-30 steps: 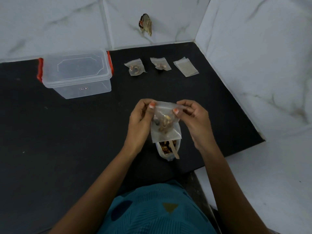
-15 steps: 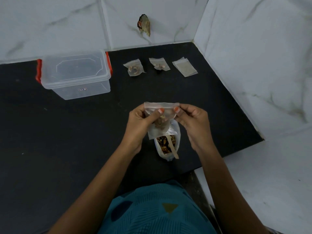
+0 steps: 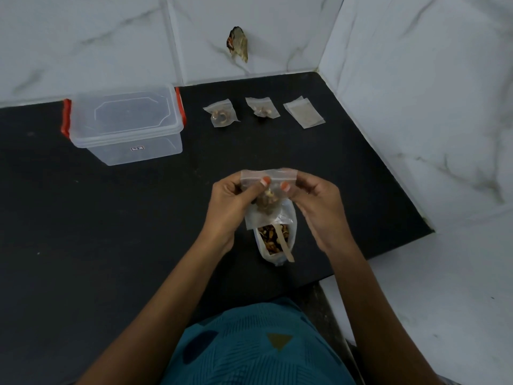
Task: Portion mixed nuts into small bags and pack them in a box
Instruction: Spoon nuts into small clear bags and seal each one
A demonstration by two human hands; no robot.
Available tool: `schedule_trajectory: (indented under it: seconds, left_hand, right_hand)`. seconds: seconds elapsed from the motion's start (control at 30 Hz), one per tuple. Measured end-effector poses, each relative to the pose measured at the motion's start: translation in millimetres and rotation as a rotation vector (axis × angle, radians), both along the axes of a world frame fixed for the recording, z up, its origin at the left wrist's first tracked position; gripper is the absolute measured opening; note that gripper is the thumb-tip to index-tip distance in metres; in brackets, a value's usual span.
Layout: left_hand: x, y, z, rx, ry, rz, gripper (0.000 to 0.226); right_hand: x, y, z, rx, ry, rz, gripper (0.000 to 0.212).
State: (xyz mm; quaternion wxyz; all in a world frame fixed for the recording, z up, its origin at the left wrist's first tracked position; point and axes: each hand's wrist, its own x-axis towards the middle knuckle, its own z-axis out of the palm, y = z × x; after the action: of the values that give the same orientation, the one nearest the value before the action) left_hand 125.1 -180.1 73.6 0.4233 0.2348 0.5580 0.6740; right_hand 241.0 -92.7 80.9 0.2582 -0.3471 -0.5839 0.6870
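Observation:
A small clear zip bag (image 3: pixel 266 207) with a few nuts hangs between my hands above the black counter. My left hand (image 3: pixel 230 204) pinches its top strip on the left, thumb on the front. My right hand (image 3: pixel 313 201) pinches the top strip on the right. Below it stands the large open bag of mixed nuts (image 3: pixel 274 240) with a flat wooden stick (image 3: pixel 283 245) in it. Two filled small bags (image 3: pixel 222 116) (image 3: pixel 262 108) and some flat unfilled bags (image 3: pixel 304 113) lie at the back. The lidded clear plastic box (image 3: pixel 125 123) with red clips sits at the back left.
The black counter (image 3: pixel 83 218) ends at a white marble wall behind and a marble ledge (image 3: pixel 444 162) on the right. A small object (image 3: pixel 238 47) sticks to the back wall. My teal clothing (image 3: pixel 249 348) fills the bottom of the view.
The small bag's top strip has been drawn out straight between both hands and raised slightly; my thumbs now pinch along the seal. Nothing else on the counter moved.

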Motion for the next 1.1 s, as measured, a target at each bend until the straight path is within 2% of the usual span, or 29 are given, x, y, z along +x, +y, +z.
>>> schedule_trajectory:
  seconds: [0.17,0.3,0.4,0.57,0.63,0.7,0.83,1.1]
  left_hand:
    - [4.1,0.0,2.5,0.011,0.093,-0.018,0.012]
    - [4.4,-1.1,2.3,0.016,0.125,-0.015,0.018]
    - [2.8,-1.8,2.1,0.012,0.165,-0.015,0.014]
    - [2.1,-0.4,2.8,0.013,0.106,0.026,0.012]
    - [2.0,-0.4,3.6,0.015,0.091,0.021,0.013]
    - [2.4,-0.8,4.2,0.019,0.082,0.009,0.014]
    - [4.9,-0.5,3.1,0.01,0.106,0.02,0.013]
    - [3.9,0.1,1.7,-0.003,0.104,-0.003,0.011]
  right_hand:
    - [-3.0,-1.1,-2.6,0.11,-0.038,-0.069,0.013]
    - [-1.9,-1.3,-2.0,0.096,0.014,-0.132,0.017]
    - [-0.7,0.7,-1.3,0.088,0.02,-0.139,0.02]
    - [0.3,2.9,-3.6,-0.032,0.073,-0.046,0.013]
    - [0.5,3.0,-5.6,-0.051,0.063,-0.008,0.02]
    - [-1.1,1.1,-5.5,-0.008,0.018,0.0,0.026]
    - [-4.5,-3.3,-2.6,0.067,0.023,-0.078,0.011]
    - [-4.9,-2.7,-2.2,0.135,0.001,-0.112,0.012]
